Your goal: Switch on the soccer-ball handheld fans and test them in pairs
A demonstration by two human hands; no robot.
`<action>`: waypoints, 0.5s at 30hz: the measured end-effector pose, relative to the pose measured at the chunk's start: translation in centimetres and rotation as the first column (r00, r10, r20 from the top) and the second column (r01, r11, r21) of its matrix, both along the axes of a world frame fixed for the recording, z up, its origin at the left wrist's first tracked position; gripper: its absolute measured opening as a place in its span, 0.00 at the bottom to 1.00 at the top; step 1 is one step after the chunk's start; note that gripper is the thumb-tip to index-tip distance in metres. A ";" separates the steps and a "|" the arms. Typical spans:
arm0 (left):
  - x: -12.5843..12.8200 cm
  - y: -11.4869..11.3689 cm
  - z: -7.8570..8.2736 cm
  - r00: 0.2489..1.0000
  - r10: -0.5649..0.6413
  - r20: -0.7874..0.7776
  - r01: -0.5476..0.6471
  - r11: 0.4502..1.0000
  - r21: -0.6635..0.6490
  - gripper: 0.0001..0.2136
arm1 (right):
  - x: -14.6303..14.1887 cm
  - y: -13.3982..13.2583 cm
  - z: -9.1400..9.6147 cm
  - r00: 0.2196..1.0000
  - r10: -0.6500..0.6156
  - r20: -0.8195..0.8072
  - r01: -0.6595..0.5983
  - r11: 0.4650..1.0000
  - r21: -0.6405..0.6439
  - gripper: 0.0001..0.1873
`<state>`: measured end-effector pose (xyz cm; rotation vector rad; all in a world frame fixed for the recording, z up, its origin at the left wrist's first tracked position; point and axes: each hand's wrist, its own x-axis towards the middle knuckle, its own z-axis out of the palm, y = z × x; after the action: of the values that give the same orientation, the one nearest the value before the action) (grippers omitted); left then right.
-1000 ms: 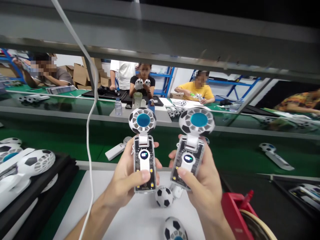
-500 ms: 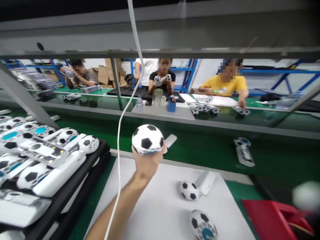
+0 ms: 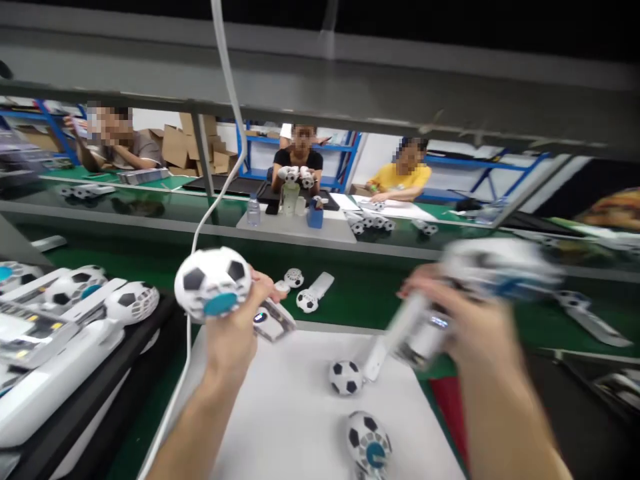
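My left hand (image 3: 233,333) is closed round a handheld fan with a soccer-ball head (image 3: 213,283). Its teal disc faces me, and its white handle (image 3: 273,320) slants right with a small lit display. My right hand (image 3: 475,323), smeared by motion, grips a second such fan (image 3: 500,267), whose display also glows. Both fans are held up over a white sheet (image 3: 290,420). On that sheet lie a ball-headed fan (image 3: 345,378), its handle pointing back, and another (image 3: 367,440) nearer me with its teal disc up.
Black trays (image 3: 135,353) stacked at left carry several fans. More fans (image 3: 307,300) lie on the green surface beyond the sheet. A white cable (image 3: 230,80) hangs at left. A red object (image 3: 450,413) sits at right. Co-workers sit across, one in yellow (image 3: 403,180).
My right hand has come into view with a fan. My left hand has shifted left and turned its fan, so the teal disc and lit handle now show. The view has swung right.
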<state>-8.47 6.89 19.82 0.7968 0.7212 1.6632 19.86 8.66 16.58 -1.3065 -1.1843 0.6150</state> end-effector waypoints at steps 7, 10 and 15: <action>-1.0 -1.5 0.2 0.999 0.018 -0.035 -0.016 0.998 0.053 0.10 | 1.1 9.4 -5.7 0.935 -0.181 0.305 0.289 0.886 -0.361 0.10; -1.7 -1.5 0.4 0.999 -0.003 -0.040 0.006 0.997 0.073 0.09 | 0.8 10.4 -6.3 0.920 -0.182 0.347 0.317 0.867 -0.385 0.15; -1.4 -0.6 0.4 0.997 0.023 -0.079 -0.021 0.999 0.027 0.09 | -4.4 6.1 -3.9 0.963 0.043 0.265 0.037 0.956 -0.290 0.26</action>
<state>-9.86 6.24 20.20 0.8804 0.7665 1.6712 15.44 14.79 12.69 -1.6816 -1.3517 0.6479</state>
